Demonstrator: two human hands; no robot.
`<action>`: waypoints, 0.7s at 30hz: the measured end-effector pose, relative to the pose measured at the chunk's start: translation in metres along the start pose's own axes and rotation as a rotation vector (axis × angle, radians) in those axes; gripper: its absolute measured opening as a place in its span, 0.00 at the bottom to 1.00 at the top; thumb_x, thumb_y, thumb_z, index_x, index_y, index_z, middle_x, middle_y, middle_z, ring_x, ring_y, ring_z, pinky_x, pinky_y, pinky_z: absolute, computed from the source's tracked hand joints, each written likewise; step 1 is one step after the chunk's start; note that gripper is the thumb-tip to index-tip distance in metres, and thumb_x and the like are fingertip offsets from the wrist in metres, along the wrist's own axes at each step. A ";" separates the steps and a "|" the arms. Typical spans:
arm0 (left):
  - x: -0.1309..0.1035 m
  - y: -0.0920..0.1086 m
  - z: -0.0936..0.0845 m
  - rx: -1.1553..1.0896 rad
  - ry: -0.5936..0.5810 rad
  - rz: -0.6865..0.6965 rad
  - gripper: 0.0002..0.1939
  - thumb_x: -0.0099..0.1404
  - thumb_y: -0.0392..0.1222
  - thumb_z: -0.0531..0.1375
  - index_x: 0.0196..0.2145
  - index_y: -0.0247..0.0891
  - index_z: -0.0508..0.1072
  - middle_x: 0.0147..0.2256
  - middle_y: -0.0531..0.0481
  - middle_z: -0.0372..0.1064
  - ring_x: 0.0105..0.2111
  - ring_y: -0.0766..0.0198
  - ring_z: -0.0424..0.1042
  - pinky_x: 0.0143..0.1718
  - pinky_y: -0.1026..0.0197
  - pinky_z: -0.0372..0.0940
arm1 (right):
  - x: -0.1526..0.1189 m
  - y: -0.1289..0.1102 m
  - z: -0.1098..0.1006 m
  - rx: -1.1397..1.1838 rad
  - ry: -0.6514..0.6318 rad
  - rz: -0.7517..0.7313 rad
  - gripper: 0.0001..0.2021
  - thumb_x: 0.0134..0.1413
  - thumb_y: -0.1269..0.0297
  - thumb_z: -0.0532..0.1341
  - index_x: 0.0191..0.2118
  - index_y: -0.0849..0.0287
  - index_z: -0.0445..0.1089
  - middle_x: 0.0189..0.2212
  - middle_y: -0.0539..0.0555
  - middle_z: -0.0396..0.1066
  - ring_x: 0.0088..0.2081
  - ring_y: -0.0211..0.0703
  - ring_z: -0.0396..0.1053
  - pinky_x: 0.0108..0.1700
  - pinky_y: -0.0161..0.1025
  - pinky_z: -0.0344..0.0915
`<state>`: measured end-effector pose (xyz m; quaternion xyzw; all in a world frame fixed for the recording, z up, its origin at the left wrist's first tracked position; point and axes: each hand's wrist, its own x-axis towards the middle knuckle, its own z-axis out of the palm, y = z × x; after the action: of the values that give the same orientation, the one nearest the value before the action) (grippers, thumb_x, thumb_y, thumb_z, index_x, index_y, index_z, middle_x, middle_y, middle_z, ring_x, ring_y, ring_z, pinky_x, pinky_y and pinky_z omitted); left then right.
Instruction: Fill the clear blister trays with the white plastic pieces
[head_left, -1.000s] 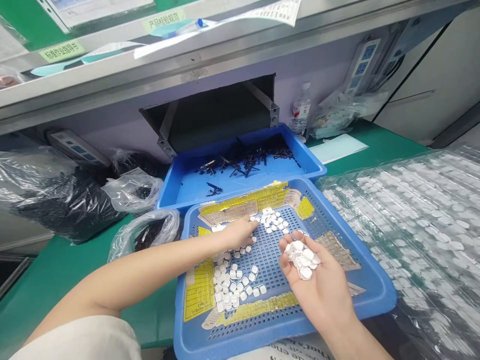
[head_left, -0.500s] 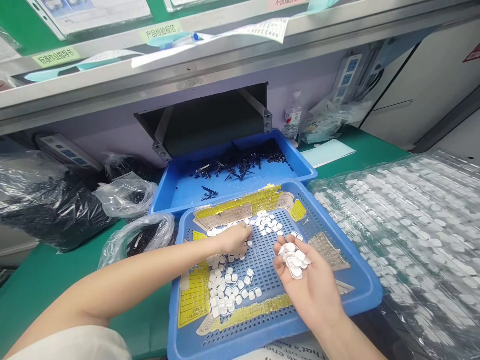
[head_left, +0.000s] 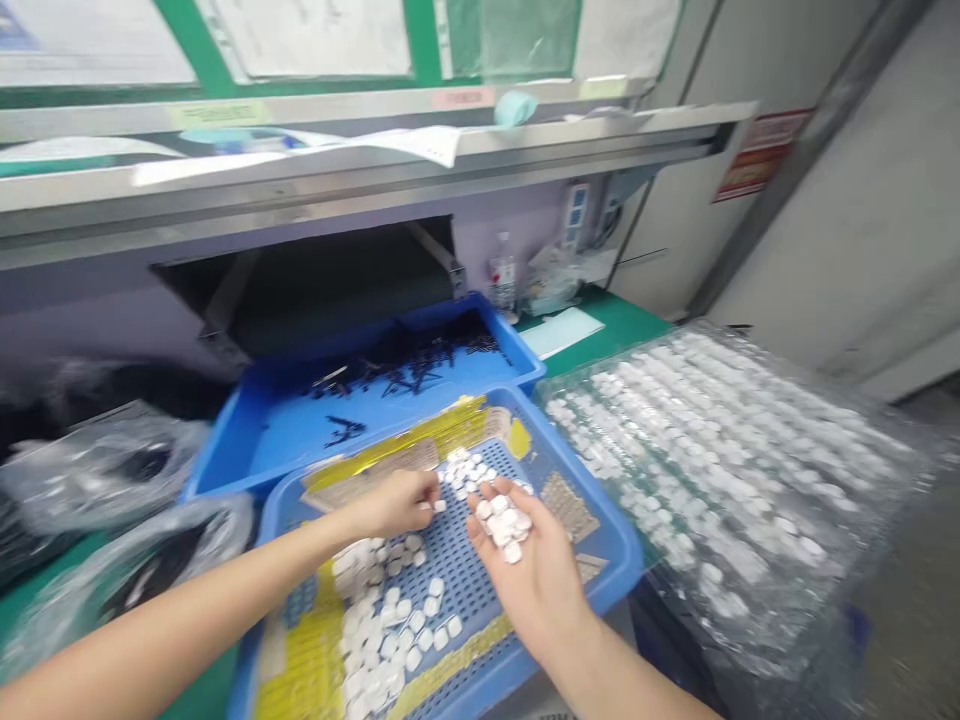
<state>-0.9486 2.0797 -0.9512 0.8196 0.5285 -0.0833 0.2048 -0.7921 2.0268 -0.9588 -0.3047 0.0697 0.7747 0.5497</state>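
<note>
My right hand (head_left: 541, 570) is cupped palm up over the right side of a blue perforated basket (head_left: 611, 545), holding a small heap of white rounded-square plastic caps (head_left: 504, 525). Its fingers curl around the heap. Inside the basket, my left hand (head_left: 405, 503) is closed with its fingers bent downward. A couple of white caps show right at its fingertips; whatever lies within the fingers is hidden. Loose white caps (head_left: 390, 640) cover the basket's left and front floor, and a smaller cluster of caps (head_left: 463, 468) lies toward the back.
Behind the basket, a blue tray (head_left: 285, 440) contains black plastic parts (head_left: 412, 365). Rows of white pieces under clear plastic (head_left: 720, 440) cover the right side. Plastic bags (head_left: 112, 465) crowd the left. A bottle (head_left: 503, 275) stands beneath the metal shelf (head_left: 337, 175).
The view has swung right, so the basket and tray sit further left in the picture. My two hands are slightly closer together. The right hand still holds its heap of caps.
</note>
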 end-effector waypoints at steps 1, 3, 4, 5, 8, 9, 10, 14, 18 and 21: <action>-0.004 0.006 -0.012 -0.014 0.022 0.026 0.04 0.51 0.33 0.47 0.25 0.37 0.60 0.23 0.54 0.60 0.23 0.69 0.59 0.23 0.68 0.54 | 0.000 -0.001 0.001 0.011 0.012 -0.006 0.06 0.42 0.69 0.58 0.31 0.63 0.65 0.28 0.53 0.69 0.33 0.40 0.69 0.34 0.36 0.66; -0.012 0.021 -0.032 -0.126 0.055 0.058 0.05 0.55 0.38 0.46 0.29 0.38 0.60 0.24 0.55 0.59 0.22 0.69 0.57 0.22 0.69 0.54 | -0.001 -0.004 0.004 0.044 0.024 -0.019 0.08 0.42 0.66 0.57 0.32 0.62 0.65 0.28 0.53 0.69 0.32 0.39 0.68 0.35 0.36 0.65; -0.016 0.031 -0.039 -0.189 0.056 0.083 0.06 0.57 0.40 0.46 0.30 0.39 0.60 0.24 0.54 0.59 0.22 0.69 0.57 0.22 0.68 0.55 | -0.001 -0.005 0.006 0.063 0.013 -0.024 0.09 0.42 0.65 0.57 0.32 0.62 0.65 0.27 0.52 0.69 0.31 0.38 0.68 0.34 0.36 0.65; -0.018 0.041 -0.043 -0.222 0.045 0.124 0.08 0.59 0.42 0.45 0.31 0.40 0.61 0.26 0.54 0.61 0.24 0.68 0.58 0.23 0.68 0.56 | -0.002 -0.006 0.007 0.080 -0.014 -0.024 0.08 0.42 0.65 0.56 0.32 0.62 0.64 0.26 0.52 0.69 0.30 0.38 0.68 0.33 0.35 0.65; -0.020 0.071 -0.043 -0.234 0.009 0.319 0.09 0.60 0.44 0.46 0.33 0.42 0.63 0.32 0.51 0.63 0.30 0.65 0.62 0.30 0.66 0.59 | -0.003 -0.010 0.006 0.110 -0.083 0.034 0.07 0.42 0.63 0.54 0.28 0.62 0.64 0.20 0.50 0.66 0.23 0.35 0.66 0.25 0.32 0.64; -0.019 0.079 -0.040 -0.222 0.011 0.383 0.09 0.59 0.43 0.46 0.34 0.43 0.64 0.35 0.50 0.63 0.32 0.64 0.62 0.33 0.65 0.59 | -0.004 -0.011 0.004 0.124 -0.089 0.056 0.08 0.42 0.62 0.53 0.26 0.62 0.63 0.18 0.49 0.65 0.20 0.34 0.64 0.22 0.30 0.62; -0.017 0.084 -0.038 -0.210 0.025 0.430 0.09 0.59 0.43 0.46 0.36 0.44 0.64 0.38 0.49 0.62 0.36 0.63 0.62 0.35 0.64 0.60 | -0.006 -0.014 0.002 0.138 -0.098 0.069 0.08 0.42 0.62 0.53 0.25 0.62 0.63 0.17 0.49 0.64 0.19 0.33 0.64 0.19 0.29 0.61; -0.007 0.075 -0.039 -0.198 0.193 0.377 0.17 0.58 0.49 0.48 0.46 0.48 0.58 0.47 0.49 0.57 0.46 0.58 0.58 0.44 0.60 0.59 | -0.014 -0.045 -0.003 0.099 -0.120 -0.013 0.06 0.42 0.69 0.54 0.29 0.65 0.63 0.22 0.53 0.67 0.25 0.34 0.67 0.22 0.27 0.62; -0.007 0.036 -0.027 -0.158 0.060 0.138 0.20 0.59 0.52 0.47 0.49 0.50 0.57 0.50 0.50 0.56 0.48 0.55 0.58 0.46 0.55 0.59 | -0.005 -0.108 0.002 -0.443 -0.001 -0.491 0.07 0.45 0.74 0.52 0.34 0.64 0.61 0.26 0.53 0.68 0.31 0.35 0.68 0.29 0.30 0.66; -0.018 0.016 -0.001 -0.041 -0.156 -0.004 0.28 0.55 0.43 0.54 0.53 0.54 0.51 0.56 0.48 0.46 0.52 0.50 0.52 0.43 0.53 0.61 | 0.026 -0.155 0.009 -0.668 0.052 -0.599 0.07 0.47 0.77 0.51 0.33 0.62 0.60 0.24 0.48 0.65 0.30 0.32 0.67 0.31 0.30 0.66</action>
<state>-0.9421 2.0593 -0.9396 0.8052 0.5142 -0.1364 0.2621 -0.6628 2.1113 -0.9304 -0.4917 -0.2615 0.5534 0.6193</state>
